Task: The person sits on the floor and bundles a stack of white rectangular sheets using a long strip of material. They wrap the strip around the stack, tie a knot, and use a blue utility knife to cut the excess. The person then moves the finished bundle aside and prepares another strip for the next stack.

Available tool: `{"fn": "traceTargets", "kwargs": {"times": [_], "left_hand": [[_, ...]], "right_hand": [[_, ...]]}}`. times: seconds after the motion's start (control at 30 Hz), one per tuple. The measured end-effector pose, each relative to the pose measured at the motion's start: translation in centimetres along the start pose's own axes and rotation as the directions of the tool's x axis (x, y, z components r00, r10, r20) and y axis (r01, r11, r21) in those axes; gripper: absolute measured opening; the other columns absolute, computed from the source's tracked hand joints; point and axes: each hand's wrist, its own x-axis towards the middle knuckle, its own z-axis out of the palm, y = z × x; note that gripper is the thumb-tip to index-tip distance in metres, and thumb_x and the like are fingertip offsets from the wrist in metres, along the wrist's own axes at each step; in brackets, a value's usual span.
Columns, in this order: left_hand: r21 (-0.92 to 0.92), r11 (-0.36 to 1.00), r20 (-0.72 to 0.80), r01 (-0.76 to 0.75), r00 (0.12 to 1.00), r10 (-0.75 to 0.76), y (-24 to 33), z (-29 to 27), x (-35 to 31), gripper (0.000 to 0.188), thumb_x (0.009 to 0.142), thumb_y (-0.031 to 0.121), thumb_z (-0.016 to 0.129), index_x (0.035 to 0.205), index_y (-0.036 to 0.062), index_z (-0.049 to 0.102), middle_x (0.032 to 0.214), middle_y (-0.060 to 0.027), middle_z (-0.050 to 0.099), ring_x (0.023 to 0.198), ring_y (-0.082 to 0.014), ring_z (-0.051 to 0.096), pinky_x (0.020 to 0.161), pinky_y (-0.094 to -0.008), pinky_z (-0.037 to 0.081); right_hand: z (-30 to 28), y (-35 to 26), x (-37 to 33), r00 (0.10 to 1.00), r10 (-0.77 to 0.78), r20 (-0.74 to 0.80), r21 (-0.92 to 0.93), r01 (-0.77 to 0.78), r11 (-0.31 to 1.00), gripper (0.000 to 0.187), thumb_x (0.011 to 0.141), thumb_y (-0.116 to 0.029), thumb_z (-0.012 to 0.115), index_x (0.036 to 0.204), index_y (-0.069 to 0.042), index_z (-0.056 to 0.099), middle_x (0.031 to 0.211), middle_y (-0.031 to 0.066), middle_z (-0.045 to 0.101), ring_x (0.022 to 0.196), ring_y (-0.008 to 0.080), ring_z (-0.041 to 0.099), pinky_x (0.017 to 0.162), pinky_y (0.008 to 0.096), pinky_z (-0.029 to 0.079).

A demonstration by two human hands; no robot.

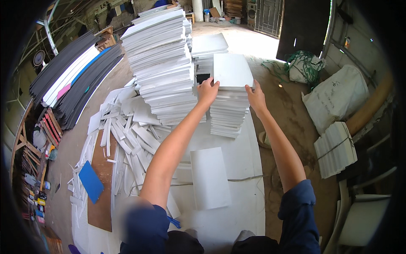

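Observation:
Both my arms reach forward to a neat stack of white sheets, which look like foam board. My left hand grips the left edge of the top white sheet, and my right hand grips its near right corner. How many sheets lie between my fingers I cannot tell. Nearer to me, a single white sheet lies flat on the white floor covering. A much taller, uneven stack of white sheets rises to the left of my left hand, with a lower white stack behind.
White offcut strips lie heaped at the left, beside a brown board and a blue sheet. Dark sheets are piled at far left. A white sack and a tied white bundle stand right.

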Motion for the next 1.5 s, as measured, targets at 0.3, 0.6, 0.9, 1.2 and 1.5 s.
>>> {"fn": "traceTargets", "kwargs": {"times": [0.3, 0.6, 0.9, 1.2, 1.5], "left_hand": [[-0.224, 0.961, -0.153, 0.161, 0.968, -0.198, 0.6, 0.6, 1.2, 0.045, 0.075, 0.034, 0.059, 0.101, -0.0024, 0.053, 0.081, -0.0108, 0.057, 0.086, -0.0216, 0.053, 0.07, -0.0326, 0.042], [-0.708, 0.511, 0.485, 0.487, 0.862, -0.149, 3.4, -3.9, -2.9, 0.048, 0.076, 0.022, 0.066, 0.114, 0.001, 0.045, 0.107, -0.0099, 0.05, 0.09, -0.0176, 0.05, 0.07, -0.0308, 0.043], [-0.587, 0.803, 0.243, 0.104, 0.969, 0.052, -5.5, -6.5, -19.6, 0.064, 0.079, 0.016, 0.061, 0.125, 0.0006, 0.02, 0.123, -0.0159, 0.033, 0.117, -0.0224, 0.035, 0.097, -0.0334, 0.03], [-0.359, 0.92, 0.317, 0.159, 0.947, -0.04, -14.1, -4.0, -29.4, 0.06, 0.085, 0.013, 0.053, 0.125, -0.001, 0.011, 0.124, -0.0175, 0.028, 0.117, -0.0253, 0.033, 0.1, -0.035, 0.025], [-0.467, 0.83, 0.333, 0.305, 0.93, -0.154, -9.8, -5.1, -27.4, 0.059, 0.088, 0.014, 0.045, 0.132, -0.0023, 0.008, 0.133, -0.0203, 0.022, 0.123, -0.0255, 0.027, 0.1, -0.0348, 0.026]], "right_hand": [[-0.9, -1.2, 0.2, 0.999, 0.042, -0.023, 0.126, -0.039, 0.991, 0.046, 0.087, -0.023, 0.045, 0.123, 0.005, 0.038, 0.111, 0.0245, 0.052, 0.105, 0.0345, 0.049, 0.089, 0.0371, 0.037], [-2.6, -0.3, -5.7, 0.994, 0.108, -0.008, 0.511, -0.089, 0.855, 0.042, 0.086, -0.016, 0.047, 0.123, 0.003, 0.041, 0.114, 0.0166, 0.05, 0.103, 0.0189, 0.049, 0.089, 0.0276, 0.037], [-1.5, 2.4, -18.4, 0.96, -0.135, 0.245, 0.609, -0.044, 0.792, 0.059, 0.083, -0.007, 0.053, 0.131, 0.0, 0.02, 0.129, 0.0144, 0.031, 0.118, 0.0205, 0.034, 0.097, 0.031, 0.028], [2.4, 9.4, -25.5, 0.897, -0.1, 0.431, 0.384, -0.082, 0.92, 0.056, 0.08, -0.007, 0.058, 0.125, 0.003, 0.025, 0.113, 0.017, 0.044, 0.102, 0.0236, 0.048, 0.088, 0.0328, 0.037], [1.7, 5.2, -22.2, 0.845, 0.103, 0.524, 0.237, -0.261, 0.936, 0.056, 0.086, -0.025, 0.053, 0.124, 0.007, 0.026, 0.105, 0.0194, 0.053, 0.095, 0.024, 0.053, 0.083, 0.0322, 0.041]]}}
